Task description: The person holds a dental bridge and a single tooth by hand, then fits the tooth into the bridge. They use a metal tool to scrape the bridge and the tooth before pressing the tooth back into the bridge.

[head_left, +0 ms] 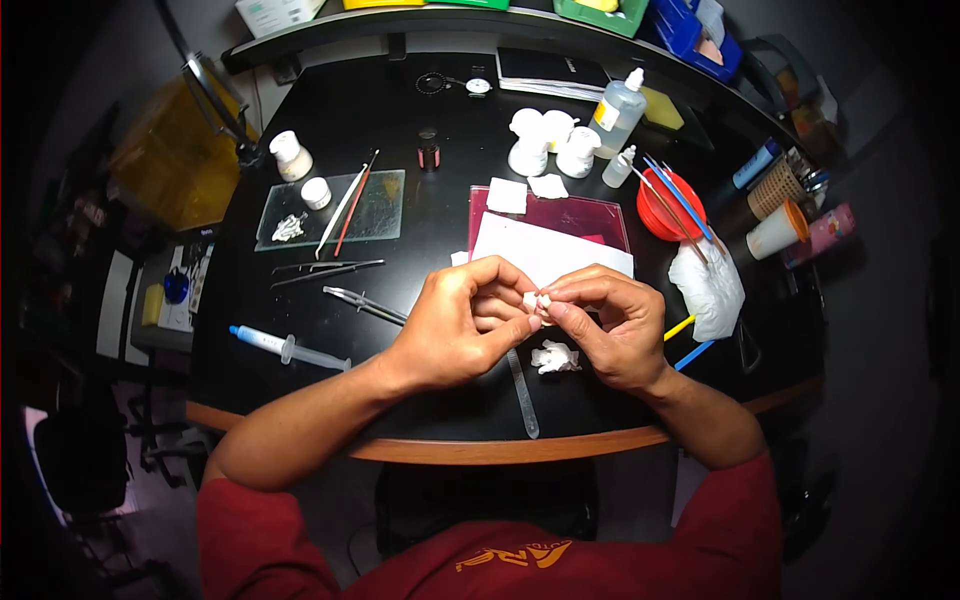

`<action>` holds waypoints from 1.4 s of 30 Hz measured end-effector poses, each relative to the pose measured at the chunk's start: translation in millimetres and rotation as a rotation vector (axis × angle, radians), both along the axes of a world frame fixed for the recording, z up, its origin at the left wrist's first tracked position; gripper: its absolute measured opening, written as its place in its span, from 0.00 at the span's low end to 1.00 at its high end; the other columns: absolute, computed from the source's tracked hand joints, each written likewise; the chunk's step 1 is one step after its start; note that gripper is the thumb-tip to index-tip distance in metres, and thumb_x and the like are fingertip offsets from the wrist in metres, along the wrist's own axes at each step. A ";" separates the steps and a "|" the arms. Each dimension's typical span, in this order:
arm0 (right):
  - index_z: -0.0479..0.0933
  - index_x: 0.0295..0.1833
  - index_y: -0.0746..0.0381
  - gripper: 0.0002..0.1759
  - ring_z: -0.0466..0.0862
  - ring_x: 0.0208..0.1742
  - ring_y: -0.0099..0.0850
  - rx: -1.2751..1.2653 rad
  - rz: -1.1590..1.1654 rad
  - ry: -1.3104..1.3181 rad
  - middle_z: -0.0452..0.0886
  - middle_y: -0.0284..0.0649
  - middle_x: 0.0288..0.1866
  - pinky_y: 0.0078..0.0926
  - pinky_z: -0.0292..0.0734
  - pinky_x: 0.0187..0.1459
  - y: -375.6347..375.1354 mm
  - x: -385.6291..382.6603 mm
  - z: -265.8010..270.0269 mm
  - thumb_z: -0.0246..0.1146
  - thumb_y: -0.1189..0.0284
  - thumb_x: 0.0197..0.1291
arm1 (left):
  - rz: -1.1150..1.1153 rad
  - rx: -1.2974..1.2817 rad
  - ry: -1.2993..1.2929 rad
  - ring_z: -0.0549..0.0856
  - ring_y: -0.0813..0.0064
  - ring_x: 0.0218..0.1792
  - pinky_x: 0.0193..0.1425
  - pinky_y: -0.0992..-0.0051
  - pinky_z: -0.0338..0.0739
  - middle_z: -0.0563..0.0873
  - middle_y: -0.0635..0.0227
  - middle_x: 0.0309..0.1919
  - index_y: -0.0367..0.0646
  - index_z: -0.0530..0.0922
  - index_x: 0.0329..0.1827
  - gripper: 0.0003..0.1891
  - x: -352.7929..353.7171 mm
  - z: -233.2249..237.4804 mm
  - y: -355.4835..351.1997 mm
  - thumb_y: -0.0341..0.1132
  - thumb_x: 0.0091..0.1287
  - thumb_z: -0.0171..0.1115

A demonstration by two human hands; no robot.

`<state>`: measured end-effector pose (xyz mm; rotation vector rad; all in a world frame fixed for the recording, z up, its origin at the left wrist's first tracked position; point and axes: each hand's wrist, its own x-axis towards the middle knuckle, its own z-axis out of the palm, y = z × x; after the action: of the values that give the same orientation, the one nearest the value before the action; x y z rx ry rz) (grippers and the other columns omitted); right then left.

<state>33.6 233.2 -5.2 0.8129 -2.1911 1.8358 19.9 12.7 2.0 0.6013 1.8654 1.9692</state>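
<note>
Between my two hands, over the near middle of the table, is a small white piece [531,300] with a little pink on it; its exact kind is too small to make out. My left hand [465,320] pinches it from the left between thumb and fingers. From the right, the thumb and index finger of my right hand [611,322] close on it too. Just below my hands lies a crumpled white tissue [555,357]. A clear plastic spatula [523,395] points toward the table's front edge. White paper [520,250] lies behind my fingers, on a dark red plate [585,215].
Tweezers [365,304], a blue-tipped syringe [290,348] and a glass slab [375,210] with brushes lie left. White jars [528,158] and a clear bottle [618,112] stand behind. At right are a red bowl [655,212], brushes and a crumpled white cloth [712,295].
</note>
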 end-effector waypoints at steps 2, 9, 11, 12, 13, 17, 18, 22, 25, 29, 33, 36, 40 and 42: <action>0.86 0.46 0.68 0.06 0.90 0.47 0.28 -0.019 0.013 0.000 0.89 0.46 0.46 0.23 0.85 0.49 1.0 0.0 -1.6 0.70 0.83 0.64 | 0.022 0.031 -0.022 0.91 0.74 0.47 0.53 0.77 0.87 0.89 0.58 0.44 0.31 0.77 0.52 0.13 2.1 -1.7 2.9 0.21 0.68 0.70; 0.86 0.44 0.66 0.05 0.89 0.43 0.26 -0.002 -0.009 0.038 0.90 0.44 0.43 0.22 0.83 0.46 2.1 3.9 1.6 0.71 0.82 0.63 | 0.031 0.053 0.060 0.91 0.71 0.48 0.54 0.76 0.89 0.89 0.56 0.44 0.31 0.76 0.50 0.13 7.6 -4.2 5.2 0.19 0.67 0.70; 0.86 0.44 0.66 0.05 0.89 0.43 0.26 -0.005 -0.003 0.046 0.90 0.44 0.44 0.22 0.83 0.46 2.7 3.6 1.3 0.71 0.82 0.63 | 0.019 0.063 0.030 0.91 0.71 0.48 0.54 0.75 0.89 0.89 0.56 0.44 0.32 0.76 0.49 0.13 7.5 -3.1 4.3 0.18 0.66 0.70; 0.86 0.44 0.66 0.05 0.89 0.43 0.27 -0.002 0.002 0.049 0.90 0.44 0.44 0.22 0.83 0.46 3.1 3.8 1.2 0.71 0.82 0.63 | 0.017 0.064 0.035 0.91 0.71 0.48 0.54 0.75 0.89 0.89 0.56 0.44 0.32 0.76 0.49 0.13 7.7 -2.9 4.7 0.18 0.66 0.70; 0.86 0.44 0.66 0.05 0.89 0.43 0.27 0.001 0.002 0.046 0.90 0.44 0.44 0.22 0.83 0.45 3.1 3.9 1.0 0.71 0.82 0.63 | 0.016 0.066 0.041 0.91 0.71 0.48 0.54 0.75 0.89 0.89 0.56 0.44 0.32 0.76 0.49 0.13 7.6 -2.9 4.9 0.18 0.66 0.70; 0.86 0.44 0.66 0.06 0.89 0.43 0.28 0.031 0.008 0.057 0.90 0.44 0.43 0.22 0.83 0.44 2.6 3.5 2.1 0.72 0.82 0.62 | 0.027 0.058 0.054 0.91 0.71 0.48 0.55 0.74 0.89 0.89 0.57 0.43 0.32 0.77 0.48 0.12 7.9 -3.5 5.0 0.18 0.65 0.70; 0.86 0.44 0.66 0.07 0.90 0.43 0.29 0.040 0.009 0.064 0.90 0.44 0.43 0.22 0.83 0.44 2.4 3.7 2.0 0.72 0.83 0.61 | 0.035 0.050 0.070 0.91 0.71 0.48 0.56 0.74 0.89 0.89 0.57 0.43 0.32 0.77 0.47 0.12 8.2 -4.2 5.0 0.17 0.65 0.70; 0.86 0.43 0.65 0.08 0.89 0.44 0.31 0.053 0.006 0.091 0.90 0.44 0.43 0.25 0.83 0.44 2.1 4.8 -0.2 0.73 0.84 0.57 | 0.059 0.030 0.147 0.91 0.70 0.49 0.57 0.72 0.89 0.89 0.57 0.44 0.31 0.78 0.45 0.10 8.9 -5.9 5.8 0.17 0.64 0.70; 0.87 0.42 0.65 0.10 0.87 0.46 0.33 0.101 -0.016 0.162 0.89 0.43 0.43 0.27 0.82 0.45 2.7 4.2 5.9 0.74 0.84 0.53 | 0.064 0.056 0.173 0.91 0.69 0.50 0.59 0.71 0.89 0.89 0.55 0.44 0.30 0.79 0.44 0.09 8.2 -6.3 6.4 0.16 0.64 0.70; 0.87 0.42 0.64 0.12 0.86 0.47 0.33 0.181 -0.028 0.266 0.88 0.41 0.44 0.28 0.81 0.46 5.0 2.1 10.3 0.76 0.84 0.51 | 0.060 0.064 0.181 0.91 0.67 0.51 0.60 0.70 0.89 0.89 0.54 0.46 0.29 0.79 0.44 0.10 7.4 -6.8 5.3 0.15 0.64 0.70; 0.87 0.41 0.63 0.11 0.85 0.46 0.33 0.194 -0.032 0.275 0.87 0.40 0.44 0.28 0.81 0.45 5.0 1.9 9.7 0.76 0.83 0.50 | 0.054 0.046 0.185 0.91 0.69 0.50 0.59 0.71 0.89 0.88 0.53 0.47 0.29 0.78 0.45 0.10 7.8 -5.5 5.4 0.16 0.64 0.70; 0.87 0.42 0.64 0.10 0.85 0.46 0.32 0.201 -0.050 0.264 0.87 0.40 0.42 0.27 0.81 0.44 4.7 1.9 9.3 0.75 0.83 0.52 | 0.044 0.014 0.228 0.90 0.71 0.50 0.57 0.72 0.89 0.87 0.53 0.48 0.31 0.78 0.46 0.12 7.4 -4.7 4.6 0.16 0.64 0.71; 0.87 0.44 0.66 0.10 0.86 0.43 0.32 0.201 -0.078 0.218 0.86 0.42 0.41 0.26 0.82 0.42 2.4 2.7 8.3 0.74 0.82 0.55 | 0.074 0.036 0.238 0.91 0.71 0.50 0.56 0.73 0.90 0.89 0.55 0.46 0.30 0.78 0.48 0.12 6.7 -6.3 6.9 0.17 0.65 0.71; 0.87 0.45 0.67 0.10 0.87 0.41 0.31 0.168 -0.075 0.170 0.86 0.43 0.40 0.25 0.82 0.41 1.3 3.0 5.9 0.74 0.81 0.57 | 0.078 0.044 0.229 0.91 0.70 0.50 0.56 0.73 0.90 0.89 0.56 0.46 0.29 0.78 0.50 0.12 6.5 -5.3 7.5 0.18 0.66 0.70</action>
<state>36.6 234.5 0.7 0.8693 -2.2554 1.5046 26.4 20.3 -3.4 0.8094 2.0100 2.0712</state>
